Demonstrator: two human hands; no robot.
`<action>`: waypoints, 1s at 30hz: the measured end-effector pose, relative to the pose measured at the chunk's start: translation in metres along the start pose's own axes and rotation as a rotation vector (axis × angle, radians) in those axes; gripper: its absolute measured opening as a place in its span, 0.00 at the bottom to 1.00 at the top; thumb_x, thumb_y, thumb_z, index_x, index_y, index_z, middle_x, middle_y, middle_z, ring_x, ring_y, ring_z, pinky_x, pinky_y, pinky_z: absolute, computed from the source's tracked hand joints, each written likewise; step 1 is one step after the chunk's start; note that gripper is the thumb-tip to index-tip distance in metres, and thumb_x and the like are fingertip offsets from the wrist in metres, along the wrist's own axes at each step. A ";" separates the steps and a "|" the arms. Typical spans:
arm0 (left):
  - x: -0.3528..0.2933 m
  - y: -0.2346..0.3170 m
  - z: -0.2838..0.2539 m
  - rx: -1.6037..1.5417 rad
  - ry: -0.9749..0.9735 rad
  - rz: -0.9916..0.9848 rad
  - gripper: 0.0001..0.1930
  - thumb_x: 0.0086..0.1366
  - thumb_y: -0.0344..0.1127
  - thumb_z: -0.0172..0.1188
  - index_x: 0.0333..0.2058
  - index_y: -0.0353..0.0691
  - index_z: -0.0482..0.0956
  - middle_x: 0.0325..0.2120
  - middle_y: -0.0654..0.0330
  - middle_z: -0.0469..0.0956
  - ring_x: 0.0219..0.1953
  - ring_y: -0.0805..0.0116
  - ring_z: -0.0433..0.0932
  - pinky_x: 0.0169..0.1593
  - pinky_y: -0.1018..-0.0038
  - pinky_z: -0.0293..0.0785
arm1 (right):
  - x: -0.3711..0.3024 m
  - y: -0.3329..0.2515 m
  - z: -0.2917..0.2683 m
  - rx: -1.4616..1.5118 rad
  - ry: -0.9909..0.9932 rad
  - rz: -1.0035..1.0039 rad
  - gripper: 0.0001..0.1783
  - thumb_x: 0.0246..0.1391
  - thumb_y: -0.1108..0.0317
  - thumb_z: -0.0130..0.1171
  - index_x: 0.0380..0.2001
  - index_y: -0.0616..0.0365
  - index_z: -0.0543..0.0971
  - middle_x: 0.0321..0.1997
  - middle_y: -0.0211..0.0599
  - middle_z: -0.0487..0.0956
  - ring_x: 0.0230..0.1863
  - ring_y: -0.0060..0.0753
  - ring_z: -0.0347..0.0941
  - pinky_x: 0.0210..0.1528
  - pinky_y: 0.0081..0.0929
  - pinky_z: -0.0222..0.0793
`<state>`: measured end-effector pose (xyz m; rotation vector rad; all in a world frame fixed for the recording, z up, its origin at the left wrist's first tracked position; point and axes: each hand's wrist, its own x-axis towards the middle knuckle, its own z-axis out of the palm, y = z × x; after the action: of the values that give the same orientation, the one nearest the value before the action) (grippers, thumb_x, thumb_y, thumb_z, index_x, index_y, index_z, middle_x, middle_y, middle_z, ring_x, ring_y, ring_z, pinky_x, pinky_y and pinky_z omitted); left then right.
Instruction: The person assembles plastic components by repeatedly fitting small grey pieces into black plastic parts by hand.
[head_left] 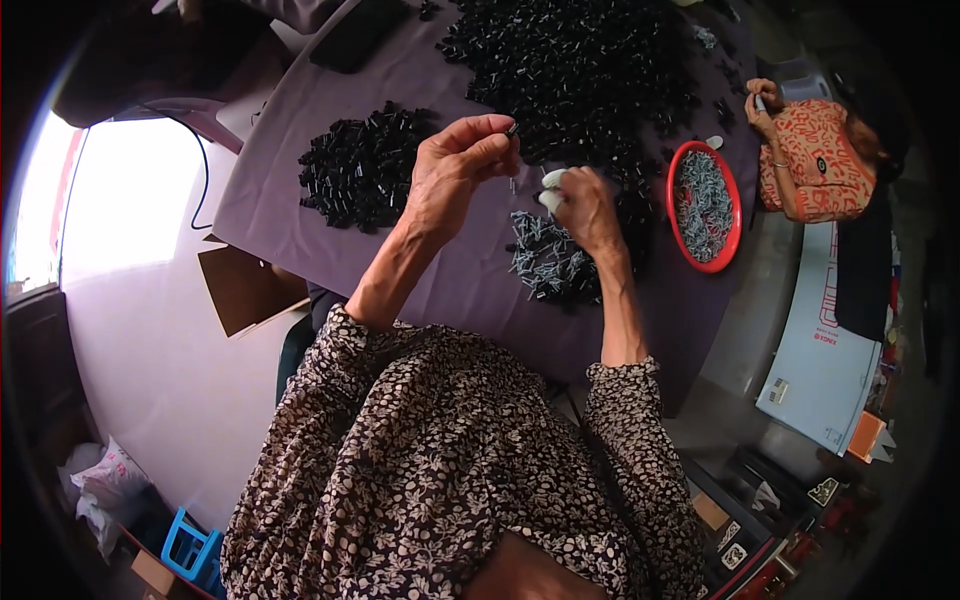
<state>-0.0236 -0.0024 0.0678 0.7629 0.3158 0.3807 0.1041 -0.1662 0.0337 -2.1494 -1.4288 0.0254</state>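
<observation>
My left hand (452, 170) is closed, thumb and forefinger pinching a small black piece (512, 130) above the table. Lower and to the right, my right hand (590, 208) has its fingers drawn together, with white covers (551, 190) on two fingertips. Whatever lies between those tips is too small to make out. Just beneath it is a heap of small grey screws (545, 258), with black pieces mixed in at its edges. A big mound of black pieces (570, 75) spreads beyond my hands, and a smaller black pile (360, 168) sits to the left.
A red oval bowl (672, 205) of grey screws stands at the right of the cloth-covered table (450, 290). Past it, another person (820, 160) in orange patterned clothing holds something small. A flat black object (358, 36) lies far left; a cardboard box (245, 290) stands below the table's left edge.
</observation>
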 end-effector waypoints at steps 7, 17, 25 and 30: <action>-0.004 -0.004 0.000 0.011 0.022 -0.024 0.08 0.59 0.30 0.55 0.36 0.35 0.74 0.29 0.59 0.76 0.29 0.71 0.75 0.37 0.76 0.73 | -0.002 -0.002 0.016 -0.172 -0.057 -0.140 0.06 0.34 0.75 0.54 0.18 0.58 0.68 0.21 0.37 0.68 0.27 0.42 0.65 0.30 0.36 0.58; -0.011 -0.012 0.011 0.071 0.010 -0.069 0.05 0.59 0.30 0.54 0.34 0.35 0.74 0.28 0.61 0.76 0.28 0.75 0.74 0.36 0.77 0.72 | -0.004 -0.015 -0.004 0.299 0.033 0.201 0.08 0.36 0.77 0.58 0.25 0.59 0.71 0.22 0.37 0.73 0.25 0.32 0.71 0.30 0.26 0.66; -0.015 -0.010 0.022 0.146 -0.024 -0.029 0.07 0.59 0.29 0.55 0.35 0.34 0.75 0.28 0.61 0.76 0.28 0.75 0.74 0.37 0.77 0.72 | 0.018 -0.050 -0.049 0.875 0.124 0.304 0.10 0.46 0.78 0.54 0.35 0.61 0.77 0.34 0.30 0.78 0.36 0.16 0.71 0.41 0.14 0.66; -0.017 -0.010 0.024 0.180 -0.035 0.013 0.08 0.59 0.29 0.56 0.36 0.33 0.76 0.28 0.61 0.77 0.29 0.75 0.74 0.37 0.79 0.71 | 0.024 -0.059 -0.059 0.779 0.174 0.218 0.10 0.46 0.81 0.52 0.34 0.63 0.76 0.35 0.32 0.78 0.37 0.19 0.72 0.41 0.15 0.67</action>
<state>-0.0267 -0.0309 0.0796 0.9478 0.3150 0.3540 0.0826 -0.1549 0.1172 -1.5888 -0.8704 0.3979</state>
